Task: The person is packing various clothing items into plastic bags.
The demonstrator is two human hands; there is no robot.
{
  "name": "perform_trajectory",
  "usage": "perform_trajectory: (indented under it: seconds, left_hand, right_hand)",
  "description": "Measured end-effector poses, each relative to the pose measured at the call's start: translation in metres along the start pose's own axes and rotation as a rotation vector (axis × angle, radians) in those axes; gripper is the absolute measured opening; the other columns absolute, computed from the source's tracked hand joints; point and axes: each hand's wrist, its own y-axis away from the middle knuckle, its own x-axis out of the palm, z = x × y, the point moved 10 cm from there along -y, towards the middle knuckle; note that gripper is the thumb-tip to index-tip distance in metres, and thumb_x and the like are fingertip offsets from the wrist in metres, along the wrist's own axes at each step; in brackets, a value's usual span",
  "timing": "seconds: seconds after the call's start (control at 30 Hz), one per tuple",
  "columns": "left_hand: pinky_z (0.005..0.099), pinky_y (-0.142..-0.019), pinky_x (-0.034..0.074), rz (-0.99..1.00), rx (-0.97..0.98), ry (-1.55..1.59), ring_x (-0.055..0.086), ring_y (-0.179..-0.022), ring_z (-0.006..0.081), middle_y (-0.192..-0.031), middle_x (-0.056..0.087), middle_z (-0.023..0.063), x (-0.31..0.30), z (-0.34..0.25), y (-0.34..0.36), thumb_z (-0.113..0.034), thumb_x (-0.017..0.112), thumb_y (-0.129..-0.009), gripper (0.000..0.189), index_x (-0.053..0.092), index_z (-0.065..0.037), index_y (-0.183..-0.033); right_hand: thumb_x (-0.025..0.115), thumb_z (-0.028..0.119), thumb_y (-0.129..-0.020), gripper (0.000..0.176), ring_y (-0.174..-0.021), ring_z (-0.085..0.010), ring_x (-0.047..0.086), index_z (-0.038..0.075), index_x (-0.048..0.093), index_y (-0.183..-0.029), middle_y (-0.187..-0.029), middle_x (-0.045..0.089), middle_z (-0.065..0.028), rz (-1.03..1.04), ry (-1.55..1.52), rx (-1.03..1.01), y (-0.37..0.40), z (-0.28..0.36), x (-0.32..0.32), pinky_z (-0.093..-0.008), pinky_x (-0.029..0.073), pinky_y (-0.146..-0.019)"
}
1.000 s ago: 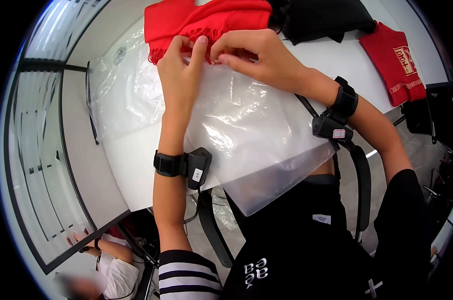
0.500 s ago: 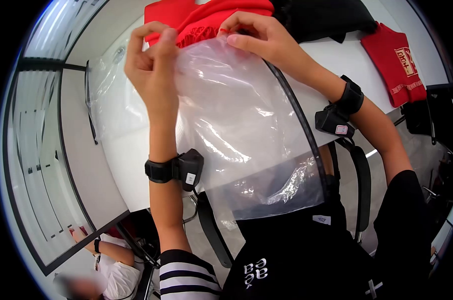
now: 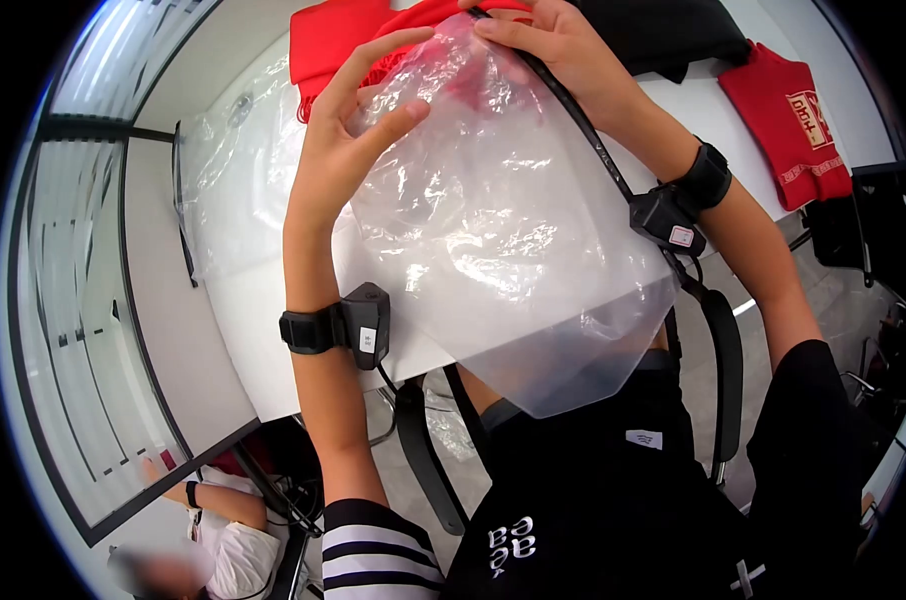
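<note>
A clear plastic bag [image 3: 503, 250] with a black strip along its right edge hangs from my right hand [image 3: 573, 55], whose thumb and fingers pinch its top corner. The bag's lower end reaches over the table edge, above my lap. My left hand [image 3: 358, 130] is at the bag's upper left side, thumb and fingers spread apart, close to the plastic. Behind the bag's top, a red fringed cloth [image 3: 338, 45] is partly covered by it.
Another clear bag [image 3: 238, 190] lies at the left of the white table [image 3: 373, 340]. A black cloth [image 3: 673, 35] and a red cloth with gold print [image 3: 788, 125] are at the upper right. A seated person [image 3: 233, 530] is at the lower left, beyond a partition.
My left hand has opened from its pinch and moved a little right. My right hand has risen with the bag, whose bottom has turned into a slanted corner and shifted right.
</note>
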Motion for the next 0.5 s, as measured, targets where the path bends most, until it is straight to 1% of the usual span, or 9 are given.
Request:
perform_trajectory:
  seconds: [0.07, 0.1, 0.13, 0.17, 0.2, 0.23, 0.3, 0.4, 0.5]
  left_hand:
    - [0.0268, -0.086, 0.05, 0.097, 0.043, -0.042, 0.061, -0.104, 0.0126, -0.119, 0.064, 0.0044, 0.005, 0.0, -0.001, -0.012, 0.07, -0.083, 0.04, 0.061, -0.005, -0.122]
    - [0.0268, -0.086, 0.05, 0.097, 0.043, -0.044, 0.061, -0.104, 0.0126, -0.119, 0.064, 0.0044, 0.005, 0.0, 0.0, -0.012, 0.07, -0.083, 0.04, 0.061, -0.005, -0.122]
    - [0.0275, -0.088, 0.05, 0.092, 0.005, -0.052, 0.06, -0.107, 0.0133, -0.118, 0.064, 0.0045, 0.005, 0.002, 0.0, -0.011, 0.07, -0.083, 0.039, 0.062, -0.004, -0.12]
    - [0.0282, -0.09, 0.05, 0.088, -0.03, -0.058, 0.058, -0.11, 0.014, -0.116, 0.065, 0.0046, 0.004, 0.005, 0.0, -0.009, 0.07, -0.083, 0.037, 0.063, -0.004, -0.118]
    - [0.0282, -0.09, 0.05, 0.089, -0.028, -0.058, 0.058, -0.11, 0.014, -0.116, 0.065, 0.0046, 0.004, 0.006, -0.001, -0.009, 0.07, -0.083, 0.037, 0.063, -0.004, -0.118]
    - [0.0279, -0.089, 0.05, 0.081, -0.048, -0.026, 0.059, -0.109, 0.0139, -0.115, 0.065, 0.0052, 0.002, 0.009, 0.0, -0.009, 0.07, -0.082, 0.039, 0.062, -0.004, -0.119]
    - [0.0276, -0.089, 0.05, 0.077, -0.07, 0.007, 0.06, -0.108, 0.0137, -0.114, 0.065, 0.0058, 0.003, 0.01, 0.001, -0.009, 0.071, -0.081, 0.04, 0.062, -0.004, -0.12]
    - [0.0287, -0.093, 0.048, 0.039, -0.134, 0.02, 0.06, -0.108, 0.0147, -0.117, 0.063, 0.0071, 0.003, 0.013, 0.001, -0.013, 0.07, -0.08, 0.042, 0.061, -0.004, -0.12]
    - [0.0264, -0.088, 0.05, 0.018, -0.145, 0.099, 0.062, -0.102, 0.0136, -0.114, 0.064, 0.0072, 0.003, 0.017, 0.001, -0.011, 0.073, -0.079, 0.046, 0.06, -0.004, -0.122]
  right_hand:
    - [0.056, 0.005, -0.095, 0.017, -0.059, -0.0017, 0.051, 0.006, 0.055, -0.112, -0.078, 0.058, 0.0034, 0.016, -0.006, 0.001, 0.001, 0.0, -0.002, -0.0157, 0.04, -0.053]
    - [0.055, 0.004, -0.095, 0.016, -0.056, -0.0022, 0.05, 0.006, 0.055, -0.11, -0.078, 0.059, 0.0029, 0.031, -0.008, -0.001, 0.001, 0.001, 0.0, -0.0163, 0.039, -0.05]
    - [0.055, 0.004, -0.095, 0.016, -0.056, -0.0022, 0.05, 0.006, 0.055, -0.11, -0.078, 0.059, 0.0029, 0.031, -0.009, -0.003, 0.001, 0.003, -0.001, -0.0163, 0.039, -0.05]
    - [0.054, 0.002, -0.094, 0.015, -0.054, -0.0023, 0.049, 0.005, 0.056, -0.109, -0.077, 0.059, 0.0024, 0.008, 0.077, 0.003, 0.001, 0.004, -0.002, -0.0172, 0.039, -0.048]
    - [0.053, 0.001, -0.094, 0.014, -0.052, -0.0024, 0.049, 0.004, 0.057, -0.107, -0.077, 0.059, 0.0019, -0.015, 0.164, 0.01, 0.001, 0.006, -0.003, -0.018, 0.038, -0.046]
    - [0.053, 0.001, -0.094, 0.014, -0.052, -0.0024, 0.049, 0.004, 0.057, -0.107, -0.077, 0.059, 0.0019, -0.016, 0.164, 0.009, 0.002, 0.008, -0.001, -0.018, 0.038, -0.046]
    - [0.053, -0.002, -0.093, 0.012, -0.052, -0.0016, 0.048, 0.003, 0.059, -0.102, -0.075, 0.057, 0.0014, -0.047, 0.28, -0.08, 0.007, 0.02, 0.002, -0.0183, 0.037, -0.044]
    - [0.053, -0.003, -0.092, 0.011, -0.054, -0.0002, 0.048, 0.001, 0.06, -0.1, -0.073, 0.056, 0.0016, -0.107, 0.314, -0.161, 0.012, 0.037, 0.004, -0.0171, 0.036, -0.046]
    - [0.054, -0.003, -0.092, 0.011, -0.054, 0.0009, 0.045, 0.001, 0.061, -0.1, -0.074, 0.056, 0.0026, -0.095, 0.288, -0.234, 0.015, 0.044, 0.003, -0.0166, 0.034, -0.047]
